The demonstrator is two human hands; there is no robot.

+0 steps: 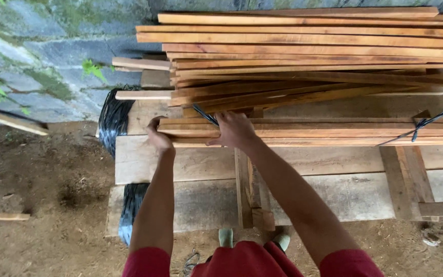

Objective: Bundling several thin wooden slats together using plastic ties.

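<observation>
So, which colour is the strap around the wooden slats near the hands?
Dark blue. The strap shows best in the head view, beside the right hand.

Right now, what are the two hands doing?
Left hand: closed on the end of the tied bundle of wooden slats.
Right hand: resting on top of that bundle, by the tie.

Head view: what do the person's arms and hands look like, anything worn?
Left hand and right hand are bare: no gloves, rings, watch or wristbands visible. Both forearms are uncovered. Short red sleeves end above the elbows, matching the red garment at the frame's bottom edge.
</observation>
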